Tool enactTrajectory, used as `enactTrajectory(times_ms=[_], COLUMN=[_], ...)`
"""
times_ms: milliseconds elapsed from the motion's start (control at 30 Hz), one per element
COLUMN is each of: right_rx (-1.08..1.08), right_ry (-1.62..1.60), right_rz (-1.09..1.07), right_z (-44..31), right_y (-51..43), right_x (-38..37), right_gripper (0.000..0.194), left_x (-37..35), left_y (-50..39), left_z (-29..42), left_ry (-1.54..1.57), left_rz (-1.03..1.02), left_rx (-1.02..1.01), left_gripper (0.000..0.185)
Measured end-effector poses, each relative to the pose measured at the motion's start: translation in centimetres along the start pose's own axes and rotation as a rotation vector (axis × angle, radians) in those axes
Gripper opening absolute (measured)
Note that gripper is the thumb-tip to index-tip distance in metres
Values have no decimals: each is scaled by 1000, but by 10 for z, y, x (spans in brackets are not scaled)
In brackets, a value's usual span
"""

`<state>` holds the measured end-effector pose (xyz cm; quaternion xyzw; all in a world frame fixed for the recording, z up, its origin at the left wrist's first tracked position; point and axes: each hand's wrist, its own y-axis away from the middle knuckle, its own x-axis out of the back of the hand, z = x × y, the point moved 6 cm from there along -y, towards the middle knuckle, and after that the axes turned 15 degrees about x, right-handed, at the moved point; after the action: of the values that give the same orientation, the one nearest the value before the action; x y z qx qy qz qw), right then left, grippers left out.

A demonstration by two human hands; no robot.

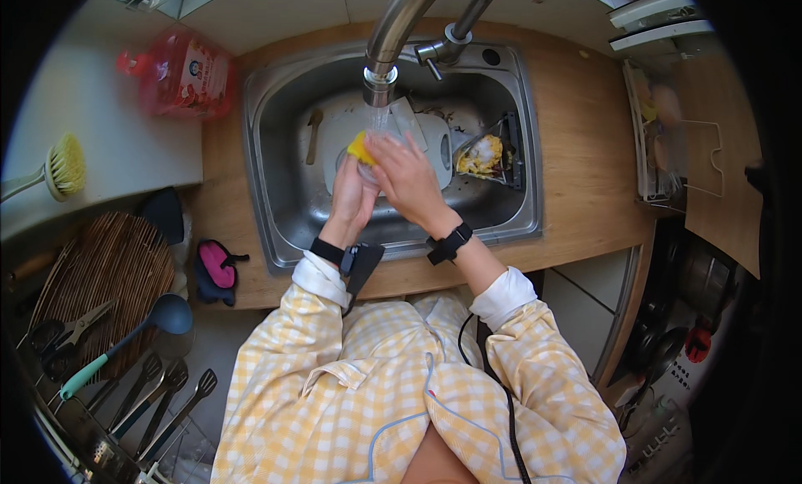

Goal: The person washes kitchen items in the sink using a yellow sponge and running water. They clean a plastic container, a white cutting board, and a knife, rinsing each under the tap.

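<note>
Under the running kitchen faucet [380, 86], both hands are together over the steel sink [294, 202]. My left hand [352, 195] cups a clear, see-through vessel [395, 136] from below; its exact shape is mostly hidden by the fingers. A yellow sponge [359, 148] shows at the fingertips of my right hand [407, 177], which lies over the vessel and presses against it. Water falls onto the vessel and the fingers. Beneath the hands, a white cutting board [333, 130] lies in the sink, with a flat pale rectangular piece [408, 123] on it.
A wooden spoon [313, 136] and a dark-framed strainer basket with food scraps [482, 155] lie in the sink. A pink soap jug [188, 76] and a dish brush [62, 167] are at left, above a ladle [169, 313] and scissors [75, 330]. A faucet handle [432, 67] juts over the sink.
</note>
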<state>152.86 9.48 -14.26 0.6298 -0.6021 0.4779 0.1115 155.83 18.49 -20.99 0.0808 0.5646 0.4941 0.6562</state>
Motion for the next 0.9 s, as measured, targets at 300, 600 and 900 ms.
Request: enactTrajectory(times_ms=[300, 600, 900], right_rx=[-101, -140, 117], right_ry=[67, 112, 111], right_rz=[34, 155, 166], right_z=[-5, 11, 44], right_y=[24, 48, 40], right_x=[25, 50, 92], right_gripper=[36, 32, 41], left_x=[-28, -63, -88], left_y=[1, -14, -8], left_z=[-34, -50, -56], left_ry=[-4, -100, -154], left_rz=[57, -15, -96], left_rx=[-40, -61, -46], left_gripper=[35, 33, 34])
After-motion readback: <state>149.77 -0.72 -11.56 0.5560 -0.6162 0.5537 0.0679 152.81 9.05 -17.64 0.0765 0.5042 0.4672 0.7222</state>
